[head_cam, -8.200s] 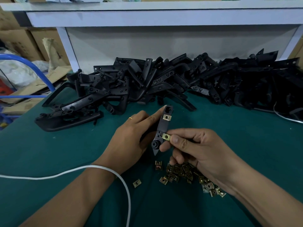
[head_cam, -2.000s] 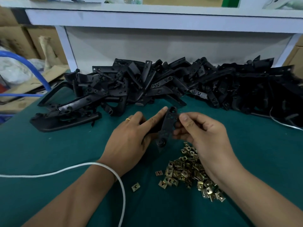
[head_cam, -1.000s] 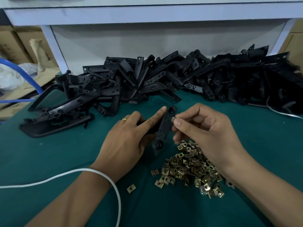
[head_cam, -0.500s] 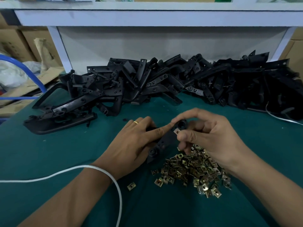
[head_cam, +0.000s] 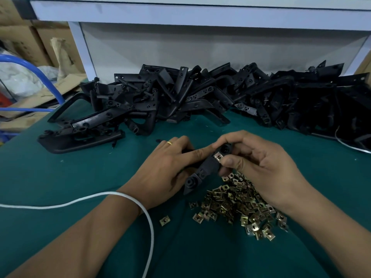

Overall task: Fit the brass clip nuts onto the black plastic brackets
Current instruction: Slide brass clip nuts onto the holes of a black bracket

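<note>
Long narrow black plastic bracket [head_cam: 207, 168] is held between both hands low over the green-covered counter [head_cam: 80, 177], tilted, round-bossed end nearest the person, far end up between the fingertips. One square brass clip nut [head_cam: 218, 157] sits on the bracket near its far end, right at the thumb tip of the right hand [head_cam: 263, 167]. Right hand fingers are curled round the bracket's far end, forefinger arched over the top, thumb against the nut. Left hand [head_cam: 166, 171] grips the bracket's body from the left side, forefinger stretched along it toward the nut, other fingers curled under; gold ring [head_cam: 169, 142] on one finger. Loose heap of brass clip nuts [head_cam: 239, 205] lies on the counter just under and toward the person from the right hand; a single stray brass clip nut [head_cam: 165, 221] sits apart, near the left wrist. White cord [head_cam: 96, 199] runs across the counter and loops over the left wrist. Beyond both hands, a big jumbled pile of black plastic brackets [head_cam: 200, 97] spans the far side of the counter; one large black plastic frame part [head_cam: 80, 137] lies far-left of the left hand. White shelf frame [head_cam: 180, 13] behind the pile; cardboard boxes [head_cam: 24, 43] and a blue tube [head_cam: 40, 73] further out to the left.
</note>
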Tool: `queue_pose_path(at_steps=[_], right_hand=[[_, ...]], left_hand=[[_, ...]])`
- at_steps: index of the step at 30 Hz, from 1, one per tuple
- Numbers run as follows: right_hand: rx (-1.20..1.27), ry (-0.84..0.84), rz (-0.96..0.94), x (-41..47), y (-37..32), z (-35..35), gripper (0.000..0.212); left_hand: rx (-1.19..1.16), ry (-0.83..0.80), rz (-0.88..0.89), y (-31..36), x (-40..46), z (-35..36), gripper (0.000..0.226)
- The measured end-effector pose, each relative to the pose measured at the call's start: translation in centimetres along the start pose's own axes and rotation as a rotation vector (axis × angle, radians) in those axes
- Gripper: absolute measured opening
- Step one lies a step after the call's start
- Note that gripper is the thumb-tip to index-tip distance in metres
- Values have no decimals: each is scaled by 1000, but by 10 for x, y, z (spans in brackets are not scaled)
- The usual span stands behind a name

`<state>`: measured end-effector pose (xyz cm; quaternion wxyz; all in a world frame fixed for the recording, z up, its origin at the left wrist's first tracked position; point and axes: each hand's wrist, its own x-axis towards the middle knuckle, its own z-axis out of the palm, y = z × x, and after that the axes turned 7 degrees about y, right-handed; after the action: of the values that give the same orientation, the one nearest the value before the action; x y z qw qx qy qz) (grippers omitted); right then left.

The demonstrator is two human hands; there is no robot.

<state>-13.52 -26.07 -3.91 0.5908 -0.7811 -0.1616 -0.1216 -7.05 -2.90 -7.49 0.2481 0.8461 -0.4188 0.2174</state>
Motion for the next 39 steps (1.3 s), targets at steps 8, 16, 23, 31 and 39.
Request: queue_pose_path(at_steps=[8, 16, 23, 31, 39], right_hand=[[-153, 141, 56, -3, 6, 15, 47], [-644, -354, -17, -9, 2, 29, 16], [-647, -383, -33, -11, -3, 33, 8], [-77, 89, 90, -9, 4, 24, 28], [342, 272, 291, -1, 12, 17, 10]], left_hand=[[50, 210, -184, -9, 3, 2, 73], [259, 209, -362, -6, 3, 1, 64], [262, 215, -397, -6, 3, 1, 66], [255, 212, -400, -5, 2, 1, 68], [236, 219, -389, -4, 2, 2, 70]])
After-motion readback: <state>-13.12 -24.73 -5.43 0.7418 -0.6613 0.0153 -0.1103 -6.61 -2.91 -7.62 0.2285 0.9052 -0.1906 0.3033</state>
